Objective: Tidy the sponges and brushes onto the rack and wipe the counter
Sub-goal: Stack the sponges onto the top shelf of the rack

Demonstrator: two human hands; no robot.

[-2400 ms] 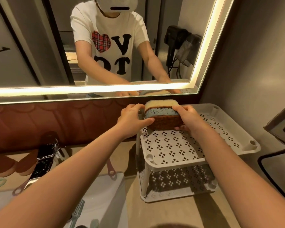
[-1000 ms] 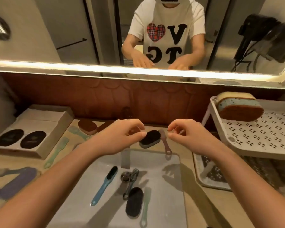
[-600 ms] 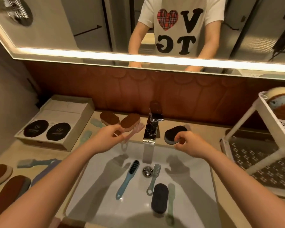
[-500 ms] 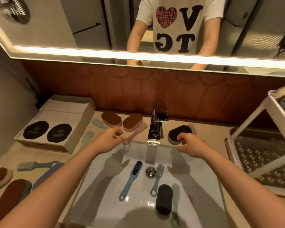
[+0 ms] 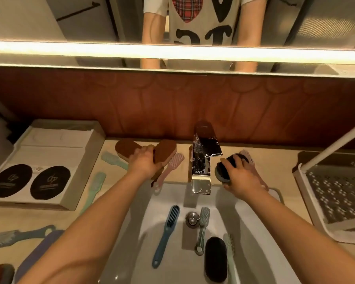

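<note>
My left hand [image 5: 143, 162] grips a brown sponge [image 5: 166, 150] on the counter behind the sink, left of the tap. A second brown sponge [image 5: 124, 149] lies just left of it, and a pink brush [image 5: 172, 166] just right. Right of the tap, my right hand [image 5: 241, 176] closes on a black sponge [image 5: 221, 173] that rests over another pink brush [image 5: 249, 159]. The white perforated rack [image 5: 336, 193] stands at the far right; only its lower shelf and one leg show.
The chrome tap [image 5: 201, 162] stands between my hands. In the white sink [image 5: 260, 232] lie a blue brush [image 5: 167, 232], a grey-green brush [image 5: 202, 226] and a black sponge [image 5: 215, 259]. An open box [image 5: 80, 160] and several more brushes sit on the left counter.
The stacked sponges were set on the rack's top shelf. The view then swung left to the sink; both hands reached forward and closed, left on the brown sponge, right on the black one.
</note>
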